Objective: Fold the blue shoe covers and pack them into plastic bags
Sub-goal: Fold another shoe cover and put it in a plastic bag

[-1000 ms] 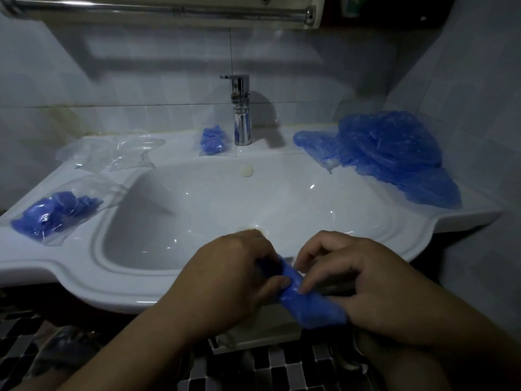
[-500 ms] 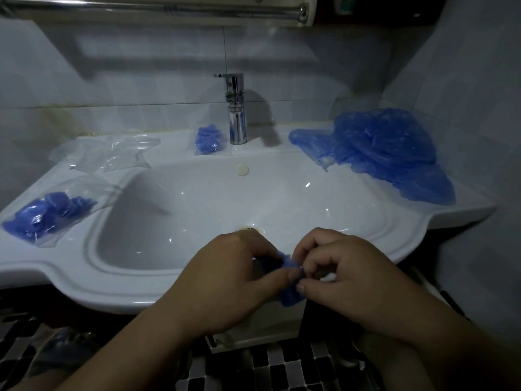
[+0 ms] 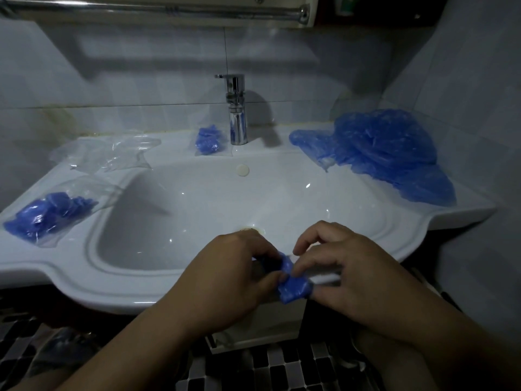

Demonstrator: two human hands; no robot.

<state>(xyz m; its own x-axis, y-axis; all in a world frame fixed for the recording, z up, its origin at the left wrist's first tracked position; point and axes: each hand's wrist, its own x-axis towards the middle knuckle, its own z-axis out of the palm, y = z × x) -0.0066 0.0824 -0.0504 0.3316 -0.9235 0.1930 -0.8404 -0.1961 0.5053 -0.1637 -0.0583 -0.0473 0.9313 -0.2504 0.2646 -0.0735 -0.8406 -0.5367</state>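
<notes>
A folded blue shoe cover is pinched by the left grip and the right grip, both closed narrowly on it, over the front rim of the sink.

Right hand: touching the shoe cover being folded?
Touching. Head view shows the right hand pinching the shoe cover opposite the left hand.

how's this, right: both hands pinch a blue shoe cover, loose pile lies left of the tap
Wrong: the head view shows the loose pile right of the tap. Left hand and right hand do pinch the blue shoe cover.
</notes>
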